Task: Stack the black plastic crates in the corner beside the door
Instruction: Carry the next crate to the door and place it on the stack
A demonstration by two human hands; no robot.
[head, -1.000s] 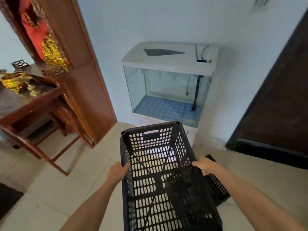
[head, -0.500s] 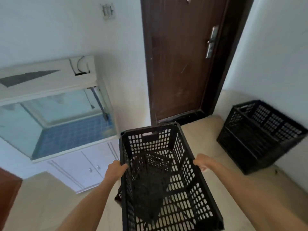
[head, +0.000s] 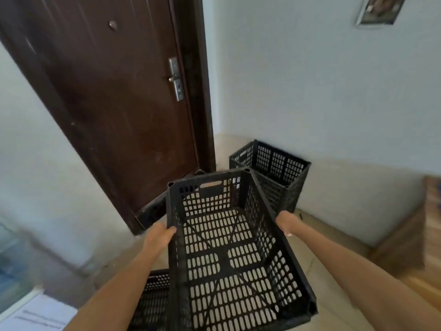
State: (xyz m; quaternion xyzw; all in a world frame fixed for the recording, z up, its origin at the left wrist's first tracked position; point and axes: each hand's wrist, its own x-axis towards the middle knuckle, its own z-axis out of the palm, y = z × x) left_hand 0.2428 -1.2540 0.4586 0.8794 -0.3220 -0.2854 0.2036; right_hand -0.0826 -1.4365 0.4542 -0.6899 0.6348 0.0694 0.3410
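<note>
Fingers [head: 170, 231] of our left hand [head: 158, 237] clasp the left rim of the crate [head: 226, 247], and our right hand [head: 285, 222] grasps its right rim, holding it in the air before the door [head: 114, 103]. We see the corner crate [head: 274, 168] standing just right of the door and a third crate [head: 152, 299] well back from it.

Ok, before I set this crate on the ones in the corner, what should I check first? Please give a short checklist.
1. Hold on carried crate by left grip: ok, fingers curl on its rim.
2. Hold by right grip: ok.
3. Inside of carried crate empty: ok.
4. Top of corner crate open: ok.
5. Position of carried crate above corner crate: not ok, it is nearer you.
6. Free floor between them: cannot tell, partly hidden.
</note>
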